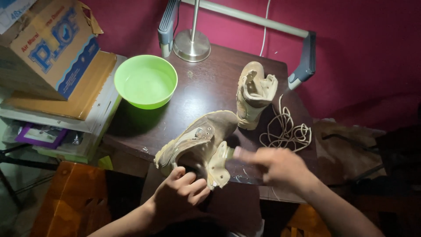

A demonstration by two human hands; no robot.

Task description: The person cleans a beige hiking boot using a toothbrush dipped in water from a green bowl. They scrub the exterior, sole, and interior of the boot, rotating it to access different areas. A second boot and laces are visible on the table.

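We find the tan lace-up leather boot [197, 142] lying on its side at the near edge of the dark wooden bench [199, 90], its opening toward the person and its laces out. The left hand [182, 193] is curled closed on the boot's collar at the opening. The right hand [272, 166] is blurred; its fingers reach toward the boot's tongue, and we cannot tell whether they grip anything.

In our judgement the hold is sound if the left hand keeps the boot pressed onto the bench (part of it overhangs the near edge), while the right works only the tongue.

The second tan boot [253, 94] stands upright just behind, touching or nearly touching the first. The loose cream-coloured shoelace [287, 131] lies coiled to the right, near the bench's right edge. The lime-green plastic bowl [145, 81] sits at the left edge. Open room lies mid-bench, between bowl and boots.
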